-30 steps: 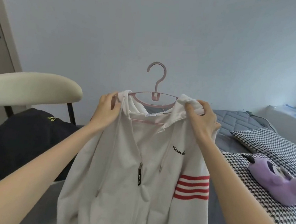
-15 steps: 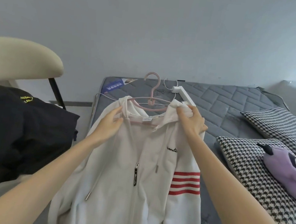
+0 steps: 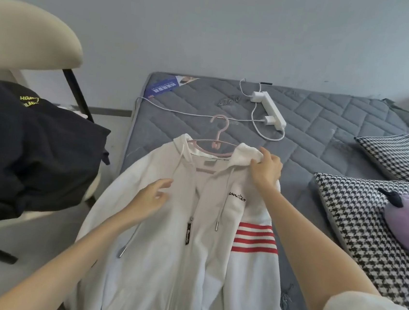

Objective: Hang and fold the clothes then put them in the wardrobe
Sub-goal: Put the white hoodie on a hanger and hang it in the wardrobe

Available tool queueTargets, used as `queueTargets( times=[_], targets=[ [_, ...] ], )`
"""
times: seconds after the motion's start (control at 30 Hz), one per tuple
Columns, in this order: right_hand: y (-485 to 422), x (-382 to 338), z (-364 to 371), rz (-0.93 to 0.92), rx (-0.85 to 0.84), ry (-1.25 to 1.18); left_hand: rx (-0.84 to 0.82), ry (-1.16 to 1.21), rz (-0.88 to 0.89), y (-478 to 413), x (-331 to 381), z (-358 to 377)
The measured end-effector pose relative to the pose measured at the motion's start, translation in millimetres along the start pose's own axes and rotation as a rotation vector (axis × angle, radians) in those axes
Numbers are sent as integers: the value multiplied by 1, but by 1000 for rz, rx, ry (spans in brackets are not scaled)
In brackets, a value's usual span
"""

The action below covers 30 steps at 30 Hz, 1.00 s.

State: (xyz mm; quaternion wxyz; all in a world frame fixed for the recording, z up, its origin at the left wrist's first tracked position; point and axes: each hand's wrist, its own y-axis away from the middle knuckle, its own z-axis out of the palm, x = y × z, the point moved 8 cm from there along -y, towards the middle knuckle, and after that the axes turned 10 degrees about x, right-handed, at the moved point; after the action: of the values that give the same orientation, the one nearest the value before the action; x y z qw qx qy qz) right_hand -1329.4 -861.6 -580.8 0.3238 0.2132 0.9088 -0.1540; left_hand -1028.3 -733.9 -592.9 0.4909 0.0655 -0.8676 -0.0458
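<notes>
We see a plain pale grey wall (image 3: 212, 24) in soft, even light. A bare grey quilted mattress (image 3: 328, 122) sits against it, with a white power strip (image 3: 271, 109) on top and houndstooth pillows (image 3: 348, 220) at right. A cream chair (image 3: 29, 35) with black legs stands at left on a grey floor (image 3: 34, 275).

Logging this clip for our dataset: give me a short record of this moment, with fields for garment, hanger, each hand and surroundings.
garment: white hoodie, front up, red stripes on one sleeve
hanger: pink hanger inside the neck, hook free
left: left hand relaxed at the chest
right: right hand grips the hood edge
beneath: grey mattress
nearby: dark clothes on chair; power strip
</notes>
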Motion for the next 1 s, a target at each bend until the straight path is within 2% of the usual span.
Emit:
queueTargets(
  times=[0.13, 0.2, 0.3, 0.4, 0.53, 0.8, 0.9, 1.0],
  targets=[
    [25, -17, 2, -171, -6, -101, -6, -17, -5, 3, -2, 13],
    [45, -26, 6, -254, -65, -125, -8, -33, -7, 5, -4, 20],
    [90, -33, 23, -368, -345, -166, -2, -104, -37, 8, -17, 31],
    [149, -27, 43, -558, -609, -23, -9, -219, -102, 17, -39, 42],
    [202, -11, 64, -693, -799, 200, -100, -364, -171, 37, -69, 64],
    [224, -3, 77, -932, -606, 451, -67, -330, -252, 49, -89, 77],
    [229, -8, 76, -1060, -506, 400, -46, -327, -257, 47, -90, 77],
    [227, -11, 72, -1088, -414, 298, -48, -397, -214, 44, -86, 78]
  ],
)
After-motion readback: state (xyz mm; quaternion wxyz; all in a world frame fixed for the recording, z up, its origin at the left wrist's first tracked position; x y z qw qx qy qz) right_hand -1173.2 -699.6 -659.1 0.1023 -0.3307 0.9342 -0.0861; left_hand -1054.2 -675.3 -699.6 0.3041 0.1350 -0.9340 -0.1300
